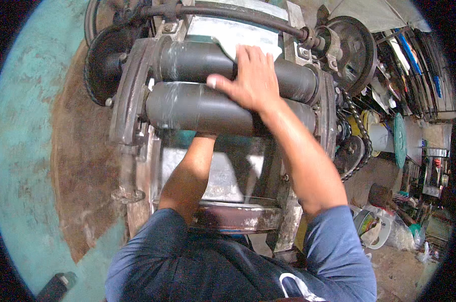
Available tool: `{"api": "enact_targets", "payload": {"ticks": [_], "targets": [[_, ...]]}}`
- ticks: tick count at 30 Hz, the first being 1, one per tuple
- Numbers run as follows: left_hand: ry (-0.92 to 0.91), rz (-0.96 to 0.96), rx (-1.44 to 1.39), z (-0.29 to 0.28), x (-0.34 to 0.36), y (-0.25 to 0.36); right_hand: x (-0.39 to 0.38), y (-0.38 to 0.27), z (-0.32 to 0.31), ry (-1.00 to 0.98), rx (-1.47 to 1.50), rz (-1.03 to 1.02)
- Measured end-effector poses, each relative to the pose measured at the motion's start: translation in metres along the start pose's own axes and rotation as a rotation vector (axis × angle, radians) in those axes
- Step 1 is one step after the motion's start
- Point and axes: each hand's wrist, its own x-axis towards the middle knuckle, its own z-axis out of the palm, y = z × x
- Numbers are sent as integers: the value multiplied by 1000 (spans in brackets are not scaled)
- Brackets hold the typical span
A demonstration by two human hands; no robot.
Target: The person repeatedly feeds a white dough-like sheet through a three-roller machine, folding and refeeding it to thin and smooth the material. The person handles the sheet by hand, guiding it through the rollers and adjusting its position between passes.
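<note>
Two dark, smooth rollers lie crosswise in a worn metal frame, an upper roller [187,60] and a lower roller [192,108] close below it in the picture. On the far side of the upper roller rests a soft white sheet [225,46] with a ragged edge; its material I cannot make out. My right hand [255,80] lies over this sheet and the upper roller, fingers stretched forward and thumb spread to the left. My left forearm [190,166] reaches under the lower roller, which hides the left hand and whatever it touches.
Beyond the rollers runs a metal shaft [228,14] between wheels, with a large pulley wheel [354,53] at the right. A chain [361,121] hangs near the frame's right side. Bags and containers [381,226] crowd the floor there. A wooden crossbar [238,217] is close to my body.
</note>
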Motion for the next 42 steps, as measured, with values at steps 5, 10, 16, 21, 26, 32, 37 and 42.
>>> {"api": "enact_targets", "payload": {"ticks": [5,10,16,21,26,32,37,42], "targets": [[-12,50,119,0,-4,-4,-123,-47,-40,-197,16,91],[2,202,317,-12,-7,-3,-182,-52,-28,-184,43,181],[377,79,36,44,-97,-21,-259,-46,43,15,934,777],[427,-58,827,-52,-156,-12,-254,24,115,390,1286,1336],[617,-625,1209,-59,-192,29,-201,84,154,645,2104,1419],[398,-1101,1670,-110,-197,36,-207,104,177,247,2514,1201],[-321,-1219,2411,-187,-195,53,-217,-19,75,-93,2489,1101],[653,-793,2353,-125,-178,42,-273,-68,14,-158,2219,944]]}}
